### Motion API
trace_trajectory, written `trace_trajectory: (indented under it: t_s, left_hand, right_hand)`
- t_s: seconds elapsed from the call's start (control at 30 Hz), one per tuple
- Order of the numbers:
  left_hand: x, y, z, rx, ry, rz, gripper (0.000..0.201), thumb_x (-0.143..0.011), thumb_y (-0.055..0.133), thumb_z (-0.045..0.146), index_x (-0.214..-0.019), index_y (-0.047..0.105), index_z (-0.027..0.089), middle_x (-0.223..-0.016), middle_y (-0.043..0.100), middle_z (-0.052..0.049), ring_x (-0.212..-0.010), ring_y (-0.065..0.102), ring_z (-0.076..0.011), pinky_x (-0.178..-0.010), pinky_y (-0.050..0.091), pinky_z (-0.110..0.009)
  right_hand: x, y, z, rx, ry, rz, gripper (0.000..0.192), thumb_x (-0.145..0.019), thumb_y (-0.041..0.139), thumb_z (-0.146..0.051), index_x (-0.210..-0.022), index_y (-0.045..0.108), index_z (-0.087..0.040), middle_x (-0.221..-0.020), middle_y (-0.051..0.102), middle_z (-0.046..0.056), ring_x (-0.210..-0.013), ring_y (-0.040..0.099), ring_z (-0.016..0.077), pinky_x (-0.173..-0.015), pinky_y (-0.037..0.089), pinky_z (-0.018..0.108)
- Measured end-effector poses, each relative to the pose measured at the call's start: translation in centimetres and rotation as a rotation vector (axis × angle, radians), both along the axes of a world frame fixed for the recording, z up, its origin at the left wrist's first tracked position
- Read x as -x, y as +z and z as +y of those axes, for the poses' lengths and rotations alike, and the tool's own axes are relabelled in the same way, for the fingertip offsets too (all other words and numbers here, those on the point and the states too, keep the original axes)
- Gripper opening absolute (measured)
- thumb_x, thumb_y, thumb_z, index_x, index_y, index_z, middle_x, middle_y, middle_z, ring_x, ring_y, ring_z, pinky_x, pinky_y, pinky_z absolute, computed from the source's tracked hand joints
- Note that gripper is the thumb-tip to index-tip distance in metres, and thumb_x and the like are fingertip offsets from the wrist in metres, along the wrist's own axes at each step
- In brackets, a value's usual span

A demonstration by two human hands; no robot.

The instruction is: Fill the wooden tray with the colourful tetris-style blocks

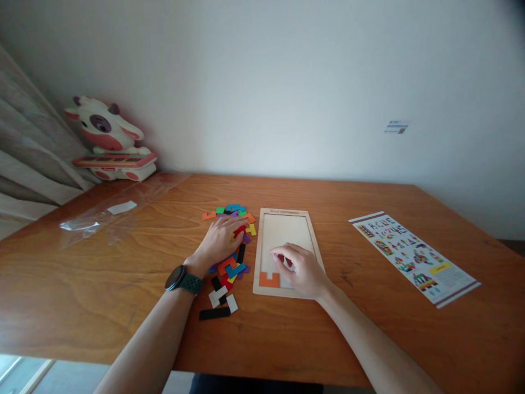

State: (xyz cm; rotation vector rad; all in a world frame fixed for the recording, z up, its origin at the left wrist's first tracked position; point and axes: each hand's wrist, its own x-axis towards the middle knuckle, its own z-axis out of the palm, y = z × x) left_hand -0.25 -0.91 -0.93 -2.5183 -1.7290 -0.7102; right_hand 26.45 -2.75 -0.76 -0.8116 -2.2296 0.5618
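Note:
My left hand, with a dark watch on the wrist, rests over a heap of colourful flat puzzle pieces. Its fingers are stretched out and partly cover the pieces; a red piece shows beside the fingers. A shallow wooden puzzle tray lies just right of the heap. In the tray's near left corner sits an orange notched piece. Above the tray's lower right part, my right hand is curled, thumb and forefinger tips together, and no piece shows between them.
A printed pattern sheet lies on the wooden table at the right. Clear plastic wrapping is at the left. Behind it, a cow-shaped toy keyboard stands near the curtain. A wall borders the table's far side.

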Motion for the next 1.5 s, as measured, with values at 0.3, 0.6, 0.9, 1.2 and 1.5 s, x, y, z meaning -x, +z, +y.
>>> trace_trajectory:
  t_s: [0.3,0.6,0.9,1.2,1.5]
  left_hand:
    - [-0.7,0.1,-0.3,0.045,-0.046,0.056,0.031,-0.099,0.05,0.034,-0.119,0.068,0.021,-0.121,0.069,-0.012,-0.113,0.062,-0.0276,-0.102,0.048,-0.047]
    - [-0.4,0.4,-0.3,0.083,0.001,0.031,0.025,-0.099,0.047,0.026,-0.11,0.069,0.023,-0.107,0.071,-0.008,-0.101,0.065,-0.0233,-0.089,0.053,-0.035]
    - [0.0,-0.2,0.1,-0.008,0.097,0.081,0.033,-0.099,0.047,0.031,-0.085,0.076,0.021,-0.096,0.069,-0.009,-0.093,0.063,-0.0223,-0.087,0.053,-0.036]
    - [0.6,0.0,0.2,0.032,0.148,0.031,0.024,-0.096,0.056,0.035,-0.086,0.071,0.018,-0.094,0.073,-0.009,-0.093,0.068,-0.0256,-0.084,0.055,-0.038]
    - [0.5,-0.9,0.6,0.074,0.086,-0.121,0.024,-0.091,0.062,0.037,-0.106,0.069,0.02,-0.106,0.073,-0.009,-0.105,0.064,-0.0276,-0.091,0.053,-0.041]
  right_hand:
    - [0.0,0.0,-0.1,-0.005,0.031,-0.005,0.017,-0.094,0.051,-0.019,-0.099,0.067,-0.024,-0.079,0.067,0.002,-0.068,0.059,0.0151,-0.066,0.046,0.028]
    - [0.1,-0.1,-0.2,-0.027,0.035,-0.025,0.018,-0.094,0.051,-0.019,-0.097,0.068,-0.024,-0.078,0.068,0.002,-0.067,0.058,0.0154,-0.066,0.047,0.029]
    - [-0.7,-0.2,1.6,0.37,-0.266,0.376,0.028,-0.091,0.059,-0.045,-0.092,0.072,-0.02,-0.075,0.068,0.004,-0.065,0.058,0.0163,-0.057,0.044,0.028]
    - [-1.5,-1.0,3.6,0.618,-0.367,0.719,0.026,-0.08,0.069,-0.044,-0.085,0.072,-0.019,-0.063,0.051,-0.002,-0.057,0.043,0.0124,-0.054,0.033,0.027]
    - [-1.1,-0.5,3.4,0.709,-0.353,0.854,0.026,-0.071,0.076,-0.044,-0.078,0.071,-0.019,-0.06,0.05,-0.003,-0.056,0.04,0.0104,-0.051,0.03,0.026]
